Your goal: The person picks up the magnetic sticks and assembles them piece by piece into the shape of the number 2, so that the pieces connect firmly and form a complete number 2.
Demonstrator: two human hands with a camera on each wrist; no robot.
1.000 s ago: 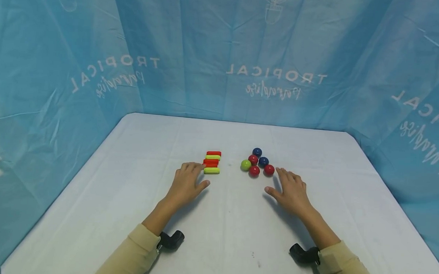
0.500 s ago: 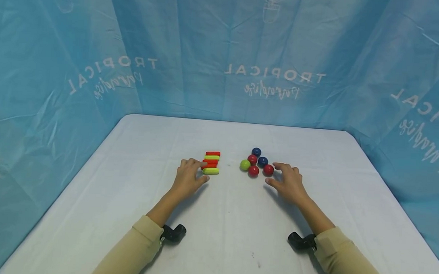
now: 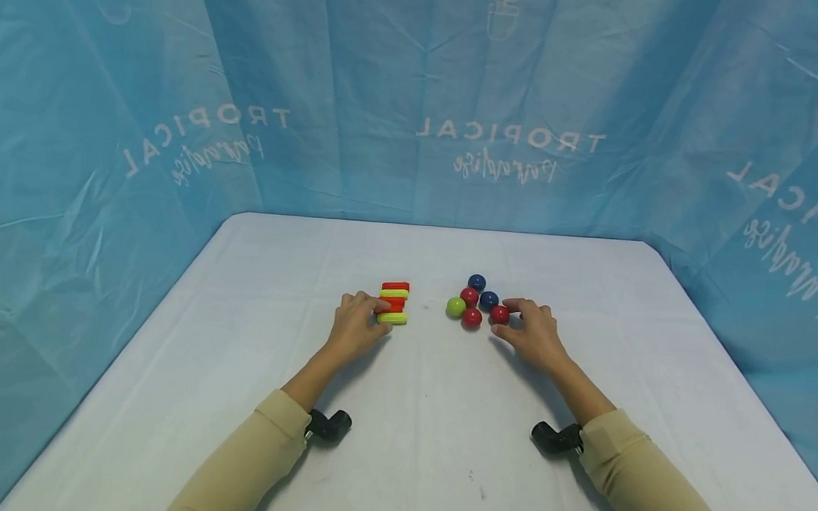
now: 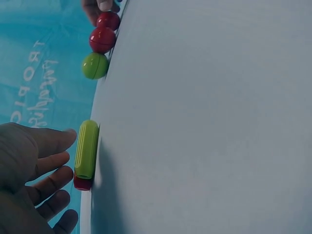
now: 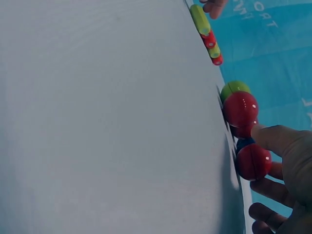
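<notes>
My left hand [image 3: 355, 327] reaches the near end of a short row of red and yellow-green ribbed sticks, its fingertips over a red stick [image 3: 391, 302]. In the left wrist view the thumb is beside the nearest yellow-green stick [image 4: 87, 150], fingers loosely bent; firm contact cannot be made out. Around the nearest right red ball [image 3: 498, 315], my right hand [image 3: 536, 337] has thumb and index finger on either side. The right wrist view has that red ball [image 5: 253, 162] between thumb and fingers, with no clear grip visible.
More shiny balls cluster to the left of that one: a green ball [image 3: 455, 307], a red ball [image 3: 471, 318], a blue ball [image 3: 476, 282] and others. Everything lies on a white-covered table [image 3: 416, 436]. Blue printed curtains [image 3: 387, 97] hang around its back and sides.
Both hands have moved slightly forward and their thumbs and fingers have drawn closer together, the left about the sticks, the right about the red ball. Sticks and balls appear unmoved.
</notes>
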